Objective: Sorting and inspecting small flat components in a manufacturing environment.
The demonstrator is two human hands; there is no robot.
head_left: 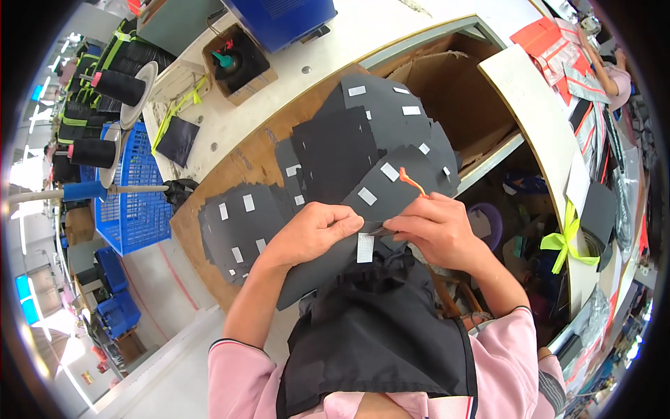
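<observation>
Close in front of my body, my left hand (322,234) is closed, thumb against curled fingers, on a dark grey fabric piece (317,276). A white label (365,248) shows on that piece, between my hands. My right hand (443,230) pinches a small thin metal tool (380,230) at the piece's edge; its exact kind is hidden by my fingers. An orange cord (412,181) sticks out above the right hand. Just beyond lie more dark grey pieces (412,157) with white labels, and a darker black piece (335,148) on top of them.
The pieces overlap on a brown board (248,157). An open cardboard box (467,91) sits in the table gap at the right. A small box with a black lining (241,63) and a blue machine (283,21) stand at the back. At left are thread cones (122,87) and a blue basket (132,188).
</observation>
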